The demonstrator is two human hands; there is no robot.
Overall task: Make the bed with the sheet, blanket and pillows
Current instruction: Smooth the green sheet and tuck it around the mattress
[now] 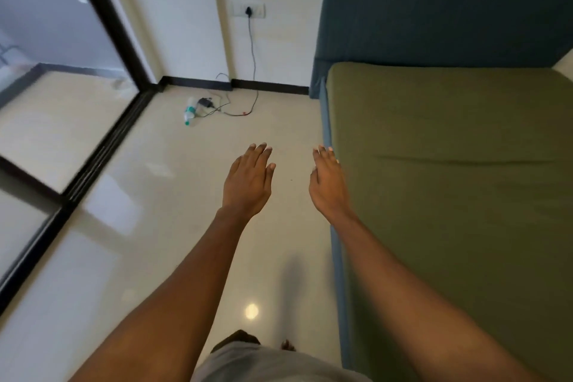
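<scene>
The bed fills the right side, with an olive green sheet (449,170) stretched flat over the mattress and a blue padded headboard (434,9) at the far end. No blanket or pillow is in view. I stand beside the bed's left edge with both arms stretched forward. My left hand (249,180) hovers over the floor, fingers straight and empty. My right hand (328,183) is held out at the mattress's left edge, fingers straight, holding nothing; whether it touches the sheet I cannot tell.
The blue bed frame (336,257) runs along the mattress side. A plastic bottle (189,110) and a charger with cables (223,105) lie on the glossy floor near the wall socket (249,10). A black-framed glass door (62,102) stands at the left.
</scene>
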